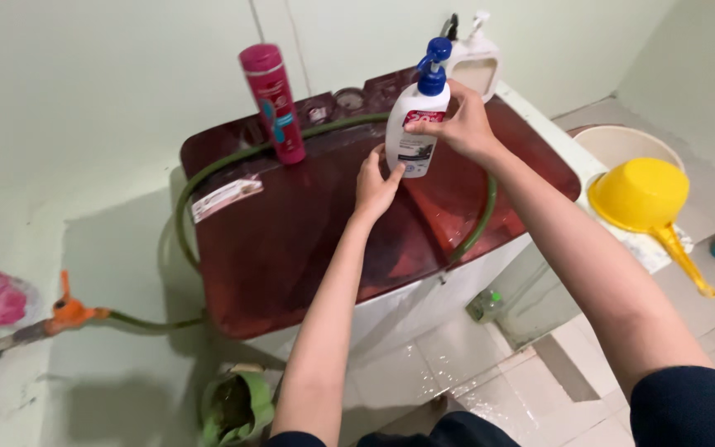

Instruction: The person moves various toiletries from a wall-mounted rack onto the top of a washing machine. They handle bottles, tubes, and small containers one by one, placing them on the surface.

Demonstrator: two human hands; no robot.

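Far left, at 9 o'clock: orange tap (70,313) on the wall, green hose (217,170) running from it up and looping across the dark red washer lid (291,240). Pink bottle (275,103) is standing upright on the lid at 11 o'clock, touching the hose line.

My left hand (376,182) is resting palm-down on the lid, fingers loosely curled, tips touching the base of the pump bottle (417,124). It is holding nothing.

My right hand (461,124) is gripping the white pump bottle around its body, lifting it just off the lid at 12 o'clock, upright, blue pump head on top.

Judgement: I'm mid-handling the bottle, left hand steadying or about to cup under the nozzle. A next move would call for a firm right grip and keeping it upright; the lid looks wet, so slippery.

Yellow dipper (643,194) is sitting at 3 o'clock, well apart.
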